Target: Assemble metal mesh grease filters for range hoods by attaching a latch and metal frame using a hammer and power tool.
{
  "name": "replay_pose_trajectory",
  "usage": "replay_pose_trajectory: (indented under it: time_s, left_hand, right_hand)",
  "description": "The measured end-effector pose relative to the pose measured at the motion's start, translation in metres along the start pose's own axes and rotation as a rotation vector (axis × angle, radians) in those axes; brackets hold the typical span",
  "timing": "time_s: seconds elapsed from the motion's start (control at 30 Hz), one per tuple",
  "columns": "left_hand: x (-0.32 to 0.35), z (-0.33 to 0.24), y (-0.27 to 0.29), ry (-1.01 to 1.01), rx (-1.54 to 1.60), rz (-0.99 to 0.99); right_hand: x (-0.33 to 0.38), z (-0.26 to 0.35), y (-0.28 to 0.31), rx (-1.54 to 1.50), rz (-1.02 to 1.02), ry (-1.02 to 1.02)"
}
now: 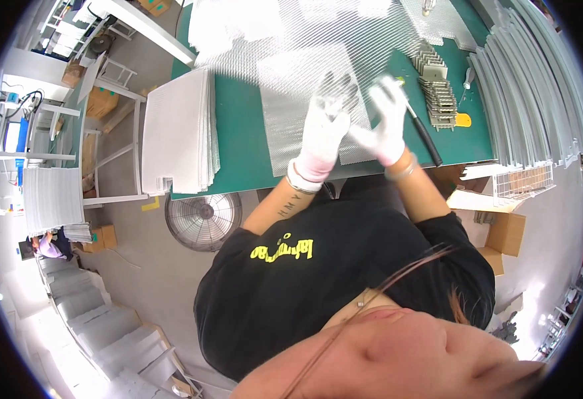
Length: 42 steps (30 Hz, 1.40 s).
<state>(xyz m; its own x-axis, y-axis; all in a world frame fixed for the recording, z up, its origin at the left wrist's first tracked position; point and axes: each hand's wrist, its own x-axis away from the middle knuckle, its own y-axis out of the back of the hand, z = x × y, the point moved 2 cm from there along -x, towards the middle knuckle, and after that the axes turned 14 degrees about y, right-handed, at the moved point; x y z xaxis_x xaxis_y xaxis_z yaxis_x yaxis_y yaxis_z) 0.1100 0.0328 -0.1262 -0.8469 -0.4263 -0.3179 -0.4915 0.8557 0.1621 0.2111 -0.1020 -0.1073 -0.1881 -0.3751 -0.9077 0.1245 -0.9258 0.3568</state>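
My left hand [326, 120] wears a white glove and is raised with its fingers spread over a sheet of white metal mesh [291, 106] lying on the green table [238, 139]. My right hand [388, 116], also gloved, is lifted just beside it, fingers loosely curled and blurred. Whether it grips anything is unclear. A black-handled tool [426, 141] lies on the table directly under and right of the right hand.
A stack of mesh sheets [175, 130] sits on a rack left of the table. Small metal clips [438, 90] lie in rows at the right, next to curved metal strips [537, 93]. A round fan [203, 219] stands on the floor. Cardboard boxes [504, 233] are at the right.
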Motion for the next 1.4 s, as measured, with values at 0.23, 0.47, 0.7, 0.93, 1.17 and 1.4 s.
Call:
replay_pose_trajectory:
  time_s: [0.23, 0.47, 0.7, 0.93, 1.17, 1.4]
  left_hand:
    - [0.043, -0.013, 0.061, 0.479, 0.472, -0.172]
    - [0.059, -0.008, 0.088, 0.334, -0.108, -0.439]
    - [0.051, 0.017, 0.09, 0.324, -0.979, -0.262]
    - [0.046, 0.043, 0.091, 0.465, -1.081, -0.157]
    - [0.045, 0.041, 0.091, 0.502, -1.043, -0.14]
    - [0.033, 0.023, 0.092, 0.689, -1.025, -0.159]
  right_hand:
    - [-0.035, 0.021, 0.048, 0.413, 0.301, -0.22]
    - [-0.009, 0.025, 0.034, -0.013, 0.554, -0.705]
    - [0.022, 0.013, 0.011, 0.046, 0.581, -0.675]
    - [0.051, 0.002, -0.008, 0.144, 0.643, -0.665]
    - [0.058, -0.002, -0.009, 0.144, 0.646, -0.592]
    - [0.025, 0.0, -0.001, 0.218, 0.947, -0.698]
